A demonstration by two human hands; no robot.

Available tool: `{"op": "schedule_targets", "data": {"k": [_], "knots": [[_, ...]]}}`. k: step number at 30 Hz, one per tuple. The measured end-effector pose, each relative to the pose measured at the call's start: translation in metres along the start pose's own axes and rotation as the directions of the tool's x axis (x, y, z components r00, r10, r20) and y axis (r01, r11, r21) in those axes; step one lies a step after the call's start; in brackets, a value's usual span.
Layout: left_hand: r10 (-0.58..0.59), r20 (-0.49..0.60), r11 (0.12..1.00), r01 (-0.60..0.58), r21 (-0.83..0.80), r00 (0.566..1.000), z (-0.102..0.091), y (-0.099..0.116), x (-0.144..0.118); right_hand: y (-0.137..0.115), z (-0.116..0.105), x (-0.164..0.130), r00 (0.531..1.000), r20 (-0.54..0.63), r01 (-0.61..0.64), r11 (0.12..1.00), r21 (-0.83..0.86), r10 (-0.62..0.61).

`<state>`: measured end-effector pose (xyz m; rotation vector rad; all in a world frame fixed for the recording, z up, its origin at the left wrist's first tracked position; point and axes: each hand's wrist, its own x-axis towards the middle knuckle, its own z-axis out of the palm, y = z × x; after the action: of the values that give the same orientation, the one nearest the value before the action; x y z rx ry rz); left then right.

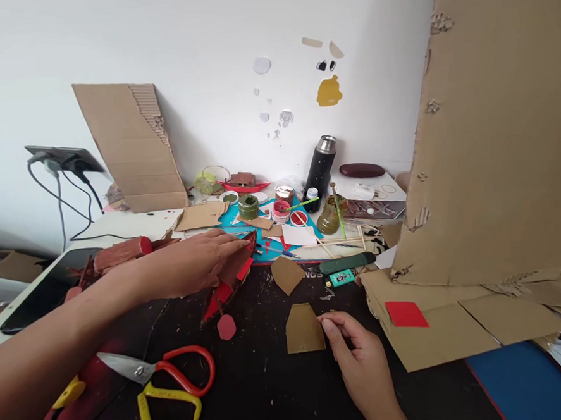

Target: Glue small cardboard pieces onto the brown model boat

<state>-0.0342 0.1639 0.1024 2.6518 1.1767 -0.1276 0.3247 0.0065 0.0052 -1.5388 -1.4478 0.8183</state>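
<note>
My left hand [193,261] reaches across a dark red model boat [227,288]; its fingers lie over the hull and the thumb is partly hidden against the near side. A small red hexagonal piece [226,327] is beside the boat. Low on the right, my right hand [358,357] pinches the edge of a small cut cardboard piece [305,329] with flat base and slanted top corners. Just above it lies another angular cardboard piece [287,274]. Scissors [145,373] with one red and one yellow handle rest opened on the dark mat, nearer than my left hand.
Paint jars [248,207], a black thermos [320,173] and a murky brush jar [329,216] stand at the back. A green-handled knife [347,262] and a teal USB stick [340,278] lie mid-table. Large cardboard [498,127] rises on the right. A tablet [43,297] is far left.
</note>
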Motion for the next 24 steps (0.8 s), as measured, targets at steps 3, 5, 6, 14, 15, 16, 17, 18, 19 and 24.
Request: {"op": "schedule_targets", "data": {"k": [3, 5, 6, 14, 15, 16, 17, 18, 19, 24], "knots": [[0.006, -0.003, 1.0, -0.006, -0.004, 1.0, -0.003, -0.001, -0.001, -0.002, 0.0, 0.001, 1.0, 0.018, 0.019, 1.0, -0.003, -0.019], [0.009, -0.007, 1.0, -0.009, -0.007, 1.0, -0.007, -0.006, -0.004, -0.003, -0.001, 0.002, 0.999, 0.026, 0.026, 1.0, -0.006, -0.026], [0.01, -0.011, 1.0, -0.01, -0.006, 1.0, -0.011, -0.01, -0.006, -0.003, -0.001, 0.002, 0.999, 0.029, 0.028, 1.0, -0.008, -0.028], [-0.079, -0.091, 0.987, 0.09, 0.132, 0.993, -0.061, -0.081, -0.013, -0.003, 0.001, 0.001, 0.999, 0.044, 0.008, 0.999, -0.035, -0.006], [-0.097, -0.083, 0.983, 0.108, 0.151, 0.992, -0.071, -0.09, -0.01, -0.003, 0.001, 0.002, 0.999, 0.046, 0.005, 0.999, -0.038, -0.003], [-0.129, -0.072, 0.976, 0.14, 0.169, 0.989, -0.08, -0.097, -0.005, -0.003, 0.001, 0.002, 0.999, 0.045, 0.003, 0.999, -0.041, -0.001], [-0.156, -0.071, 0.97, 0.167, 0.179, 0.985, -0.089, -0.103, -0.001, -0.002, 0.001, 0.002, 0.999, 0.043, 0.002, 0.999, -0.044, 0.0], [-0.177, -0.073, 0.964, 0.188, 0.188, 0.981, -0.096, -0.107, 0.005, -0.002, 0.001, 0.002, 0.999, 0.041, 0.001, 0.999, -0.046, 0.001], [-0.193, -0.074, 0.96, 0.204, 0.191, 0.978, -0.102, -0.11, 0.01, -0.001, 0.001, 0.002, 0.999, 0.037, -0.002, 0.999, -0.047, 0.003], [-0.242, -0.157, 0.945, 0.269, 0.184, 0.958, -0.11, -0.11, 0.032, 0.006, 0.004, -0.002, 0.999, 0.043, -0.022, 0.999, -0.043, 0.024]]}}
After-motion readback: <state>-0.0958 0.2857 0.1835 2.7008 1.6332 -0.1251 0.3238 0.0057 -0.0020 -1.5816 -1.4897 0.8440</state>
